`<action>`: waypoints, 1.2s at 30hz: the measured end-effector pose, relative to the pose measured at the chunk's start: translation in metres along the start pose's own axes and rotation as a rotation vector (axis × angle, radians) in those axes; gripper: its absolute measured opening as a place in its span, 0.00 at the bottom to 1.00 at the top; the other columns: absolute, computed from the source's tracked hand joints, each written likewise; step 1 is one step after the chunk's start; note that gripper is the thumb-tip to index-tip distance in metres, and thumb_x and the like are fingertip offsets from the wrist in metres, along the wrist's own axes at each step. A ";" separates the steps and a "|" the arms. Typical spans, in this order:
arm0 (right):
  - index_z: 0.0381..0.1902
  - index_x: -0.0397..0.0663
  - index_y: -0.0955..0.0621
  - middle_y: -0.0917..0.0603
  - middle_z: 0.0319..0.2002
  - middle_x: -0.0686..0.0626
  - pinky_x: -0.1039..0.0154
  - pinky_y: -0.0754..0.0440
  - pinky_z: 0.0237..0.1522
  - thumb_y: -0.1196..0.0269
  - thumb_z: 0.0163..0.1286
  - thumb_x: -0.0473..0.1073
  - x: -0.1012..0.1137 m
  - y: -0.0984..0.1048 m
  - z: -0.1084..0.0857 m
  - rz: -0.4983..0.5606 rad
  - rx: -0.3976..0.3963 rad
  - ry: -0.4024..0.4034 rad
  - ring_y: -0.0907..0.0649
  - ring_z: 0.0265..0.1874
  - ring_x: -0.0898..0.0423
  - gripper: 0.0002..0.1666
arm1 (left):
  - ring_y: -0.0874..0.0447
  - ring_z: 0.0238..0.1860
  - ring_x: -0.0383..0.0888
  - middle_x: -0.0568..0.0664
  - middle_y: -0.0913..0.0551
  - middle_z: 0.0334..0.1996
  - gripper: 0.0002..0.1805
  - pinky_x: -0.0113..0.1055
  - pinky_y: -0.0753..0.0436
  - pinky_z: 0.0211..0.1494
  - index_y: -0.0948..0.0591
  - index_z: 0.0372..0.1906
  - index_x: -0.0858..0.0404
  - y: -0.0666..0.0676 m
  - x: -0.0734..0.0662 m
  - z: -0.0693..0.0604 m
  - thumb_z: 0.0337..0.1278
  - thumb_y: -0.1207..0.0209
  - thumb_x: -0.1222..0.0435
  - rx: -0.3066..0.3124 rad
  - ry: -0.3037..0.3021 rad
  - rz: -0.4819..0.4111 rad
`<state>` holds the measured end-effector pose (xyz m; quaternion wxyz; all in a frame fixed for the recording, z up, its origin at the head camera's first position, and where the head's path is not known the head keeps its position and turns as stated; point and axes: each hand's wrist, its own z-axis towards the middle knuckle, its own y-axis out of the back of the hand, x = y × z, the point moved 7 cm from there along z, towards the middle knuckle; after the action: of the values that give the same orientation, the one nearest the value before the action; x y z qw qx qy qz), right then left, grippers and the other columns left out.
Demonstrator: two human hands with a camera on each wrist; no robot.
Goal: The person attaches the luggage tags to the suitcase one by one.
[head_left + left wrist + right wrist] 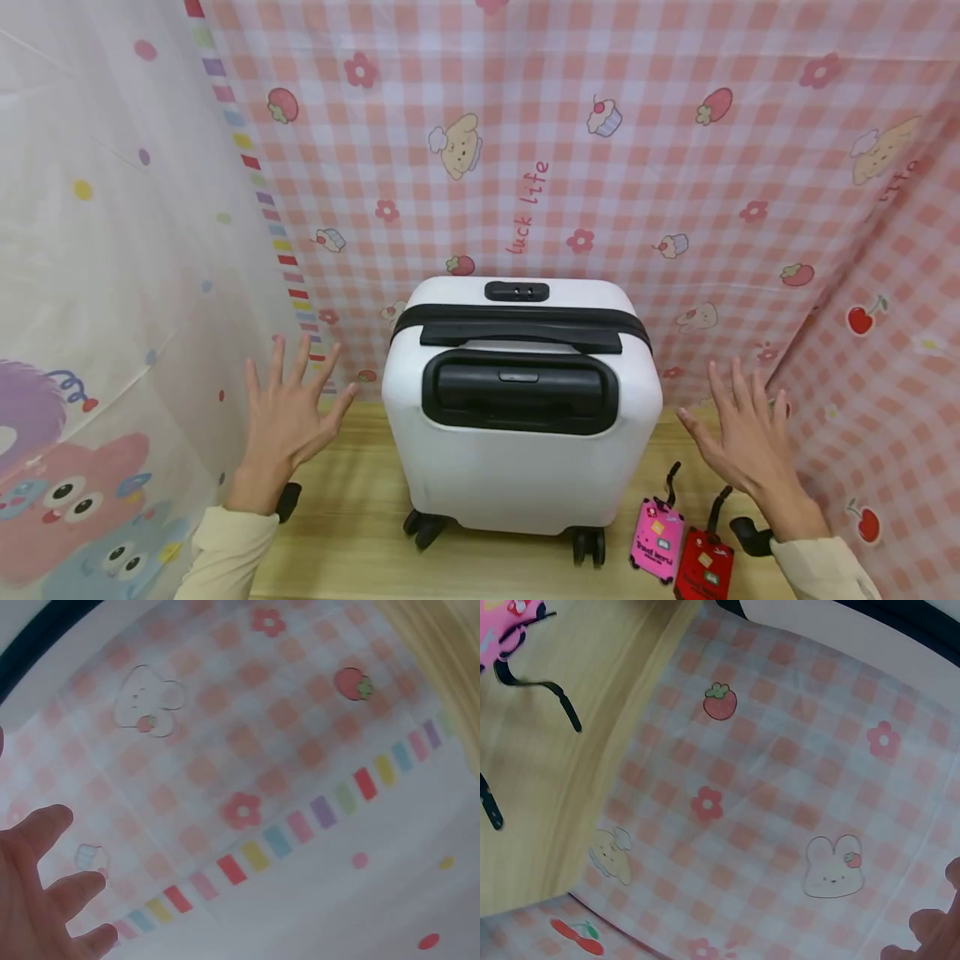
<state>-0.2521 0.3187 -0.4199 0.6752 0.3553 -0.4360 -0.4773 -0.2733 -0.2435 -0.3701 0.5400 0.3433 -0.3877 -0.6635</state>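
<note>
A small white suitcase (517, 483) with a black zip band, a black top handle (521, 335) and a recessed black pull handle stands upright on its wheels in the head view. To its left, my left hand (288, 417) is held up with fingers spread, apart from the case. My right hand (750, 437) is spread likewise on the other side and touches nothing. Beneath it lie a pink luggage tag (657, 540) and a red luggage tag (705, 567), each with a black strap. Fingers of the left hand (56, 892) show at the edge of the left wrist view.
The suitcase stands on a wooden tabletop (337, 517). Behind it hangs a pink checked curtain (645, 183), with a white patterned curtain (150, 250) on the left and more checked cloth (892, 400) on the right. A black band is worn at each wrist.
</note>
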 end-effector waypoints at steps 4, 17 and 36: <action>0.80 0.51 0.56 0.63 0.78 0.34 0.29 0.74 0.68 0.48 0.75 0.62 -0.003 -0.004 -0.007 0.101 0.017 -0.010 0.56 0.74 0.26 0.48 | 0.50 0.75 0.67 0.63 0.37 0.73 0.37 0.71 0.56 0.71 0.32 0.73 0.51 0.012 -0.005 0.005 0.64 0.51 0.38 -0.083 -0.024 -0.038; 0.80 0.49 0.48 0.52 0.74 0.24 0.17 0.47 0.53 0.42 0.74 0.52 -0.025 -0.019 -0.018 0.340 0.062 -0.047 0.47 0.68 0.19 0.44 | 0.37 0.69 0.66 0.61 0.28 0.68 0.35 0.65 0.42 0.68 0.25 0.67 0.57 0.051 -0.031 0.020 0.65 0.53 0.40 -0.296 -0.130 -0.195; 0.78 0.35 0.51 0.46 0.71 0.22 0.27 0.33 0.53 0.47 0.78 0.56 -0.076 -0.061 -0.065 0.545 0.289 -0.273 0.37 0.63 0.21 0.45 | 0.35 0.71 0.56 0.53 0.27 0.69 0.31 0.61 0.38 0.70 0.25 0.68 0.54 0.080 -0.097 0.032 0.65 0.47 0.44 -0.239 -0.348 -0.393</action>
<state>-0.2246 0.3770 -0.5176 0.6563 0.2504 -0.6643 -0.2555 -0.2475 -0.1530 -0.2814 0.3631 0.2268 -0.3194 -0.8454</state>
